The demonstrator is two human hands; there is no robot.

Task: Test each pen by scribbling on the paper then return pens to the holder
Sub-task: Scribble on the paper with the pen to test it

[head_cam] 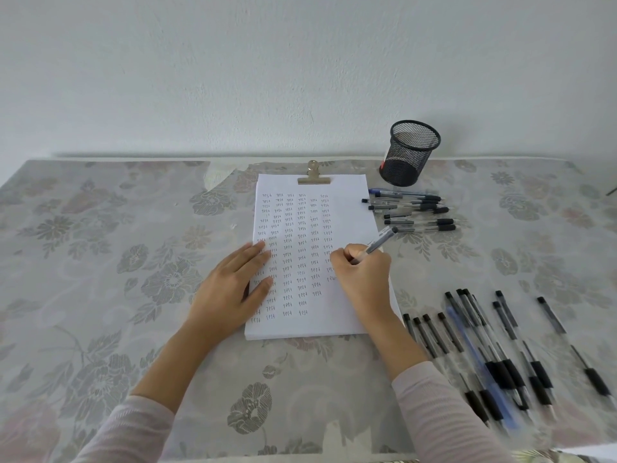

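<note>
One pen (381, 241) in right hand (364, 275); left hand (233, 282) presses paper (349, 212).

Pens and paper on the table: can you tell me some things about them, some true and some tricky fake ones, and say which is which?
1. The right hand holds a pen over the paper. True.
2. The left hand lifts the paper up. False: it lies flat on the paper's left side.
3. The mesh holder is stuffed with pens. False: no pens stick out of it; a group of pens lies on the table beside it.
4. A metal clip sits on the paper's top edge. True.
5. The paper is blank. False: rows of small handwriting cover it.
</note>
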